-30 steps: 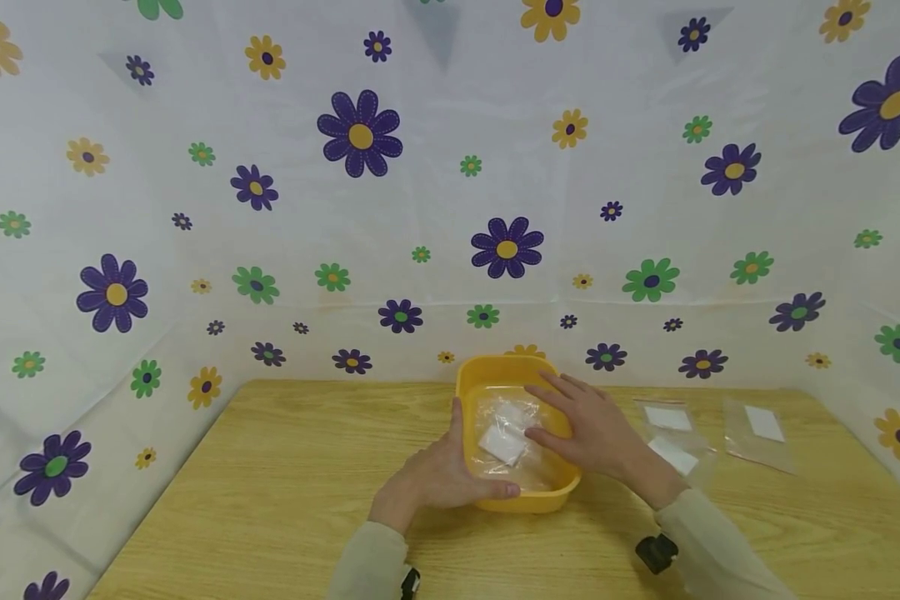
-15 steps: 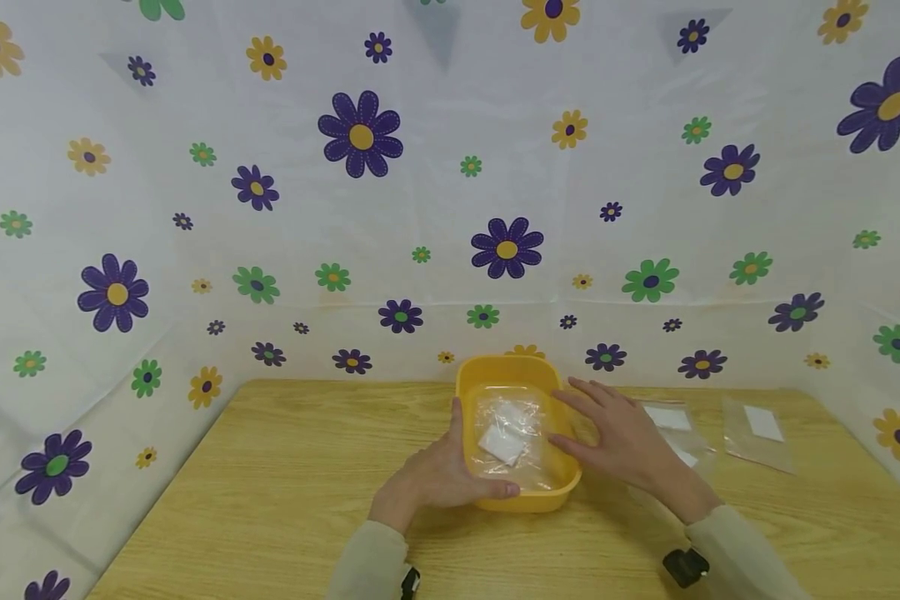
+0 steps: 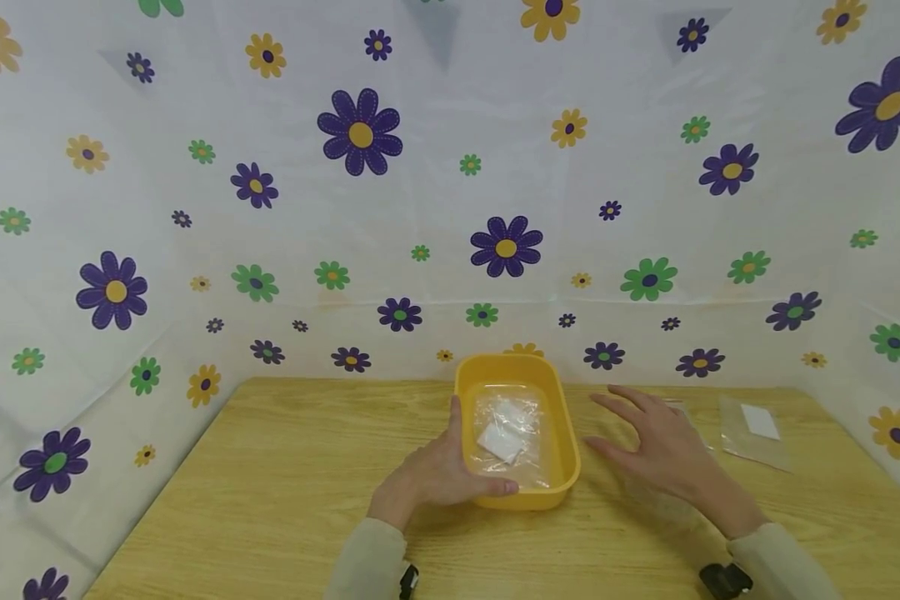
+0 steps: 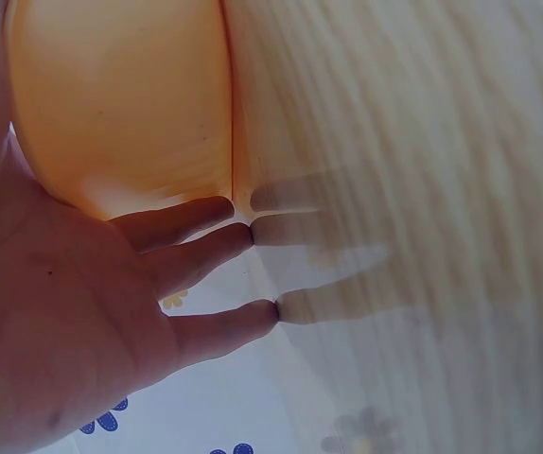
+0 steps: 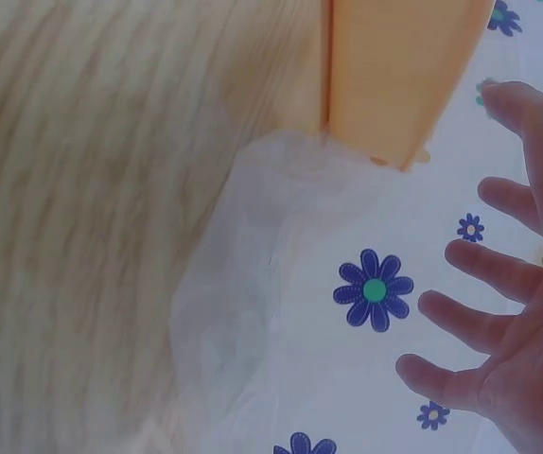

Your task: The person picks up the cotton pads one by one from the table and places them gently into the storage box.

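Left hand (image 3: pixel 438 475) on yellow bin (image 3: pixel 528 502): fingers straight and spread along the left outer wall, thumb laid over the near rim. Left wrist view: three fingertips down at the table surface, beside the bin wall. Right hand (image 3: pixel 671 454) has fingers spread wide, thumb well away from the index finger, to the right of the bin and apart from it.

Bin upright near the back edge of the wood table (image 3: pixel 307 450), just in front of the flowered curtain (image 3: pixel 270 233). Inside, clear plastic (image 3: pixel 531 471) with white pieces (image 3: pixel 501 442) lies on the floor of the bin, below the rim. Strip of tabletop shows between the bin's right wall and right fingertips. A clear bag (image 3: pixel 682 408) is partly hidden behind the right hand; another bag (image 3: pixel 753 454) with a white card (image 3: pixel 760 422) lies flat farther right, near the table's right edge. Tabletop runs from left hand out to the left edge.

Both forearms reach in from the lower edge of the head view, cream sleeves (image 3: pixel 371 558), left angled up-right, right angled up-left, fingertips toward the bin. Black device (image 3: pixel 723 579) at right wrist.
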Tool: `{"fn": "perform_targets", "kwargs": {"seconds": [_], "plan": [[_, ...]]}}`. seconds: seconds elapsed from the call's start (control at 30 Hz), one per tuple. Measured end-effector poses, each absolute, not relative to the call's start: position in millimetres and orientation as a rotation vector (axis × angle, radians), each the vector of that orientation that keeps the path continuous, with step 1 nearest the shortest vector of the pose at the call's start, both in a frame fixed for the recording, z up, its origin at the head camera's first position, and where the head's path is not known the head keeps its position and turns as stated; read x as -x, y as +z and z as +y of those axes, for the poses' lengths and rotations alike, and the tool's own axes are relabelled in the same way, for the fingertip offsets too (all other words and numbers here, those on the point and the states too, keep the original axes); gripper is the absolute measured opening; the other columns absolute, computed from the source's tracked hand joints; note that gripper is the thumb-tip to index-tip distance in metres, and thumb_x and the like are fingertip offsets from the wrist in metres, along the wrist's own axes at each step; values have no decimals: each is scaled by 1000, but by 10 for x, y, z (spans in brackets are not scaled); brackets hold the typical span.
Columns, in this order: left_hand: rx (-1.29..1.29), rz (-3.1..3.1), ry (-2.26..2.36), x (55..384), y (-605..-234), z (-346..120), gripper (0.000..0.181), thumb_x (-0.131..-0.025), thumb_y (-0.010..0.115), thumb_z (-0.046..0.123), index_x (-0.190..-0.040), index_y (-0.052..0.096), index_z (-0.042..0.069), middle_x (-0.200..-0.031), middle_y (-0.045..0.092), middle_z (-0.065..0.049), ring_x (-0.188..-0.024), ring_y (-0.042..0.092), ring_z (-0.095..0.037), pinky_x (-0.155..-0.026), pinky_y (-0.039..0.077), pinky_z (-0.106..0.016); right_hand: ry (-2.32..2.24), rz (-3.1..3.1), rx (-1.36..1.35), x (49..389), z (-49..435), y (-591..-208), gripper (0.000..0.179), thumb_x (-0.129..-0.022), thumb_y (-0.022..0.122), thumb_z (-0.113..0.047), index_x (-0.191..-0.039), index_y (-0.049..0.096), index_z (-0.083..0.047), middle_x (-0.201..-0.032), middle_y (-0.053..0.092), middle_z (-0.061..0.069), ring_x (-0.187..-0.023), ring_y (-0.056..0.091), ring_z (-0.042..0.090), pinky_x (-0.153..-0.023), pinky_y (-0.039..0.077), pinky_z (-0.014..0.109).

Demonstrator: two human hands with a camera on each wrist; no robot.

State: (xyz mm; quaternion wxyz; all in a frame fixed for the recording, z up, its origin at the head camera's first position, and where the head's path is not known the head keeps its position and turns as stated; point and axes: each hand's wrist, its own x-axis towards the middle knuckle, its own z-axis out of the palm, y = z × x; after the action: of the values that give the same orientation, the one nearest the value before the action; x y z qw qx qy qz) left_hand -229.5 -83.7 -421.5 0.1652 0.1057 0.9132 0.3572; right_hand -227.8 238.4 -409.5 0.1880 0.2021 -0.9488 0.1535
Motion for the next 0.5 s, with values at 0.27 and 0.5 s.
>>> {"fn": "perform_targets", "kwargs": {"seconds": [0.27,0.5], "plan": [[-290,2608,1009,2295,-4207,-837,147,-67,78,79,-163,-19,25,-168,29,-18,-147,43,-44,-115,40,-64,616,-2681,-530,2215,2554,-4137,59,-92,76,-44,-140,63,-12,-143,59,22,-128,55,48,-97,47,73],[-288,2613,997,2291,-4213,-840,147,-67,77,80,-162,-21,26,-167,31,-19,-146,44,-44,-115,41,-64,754,-2647,-544,2146,2727,-4232,54,-91,78,-34,-136,64,-9,-141,61,20,-129,54,46,-95,46,74]]}}
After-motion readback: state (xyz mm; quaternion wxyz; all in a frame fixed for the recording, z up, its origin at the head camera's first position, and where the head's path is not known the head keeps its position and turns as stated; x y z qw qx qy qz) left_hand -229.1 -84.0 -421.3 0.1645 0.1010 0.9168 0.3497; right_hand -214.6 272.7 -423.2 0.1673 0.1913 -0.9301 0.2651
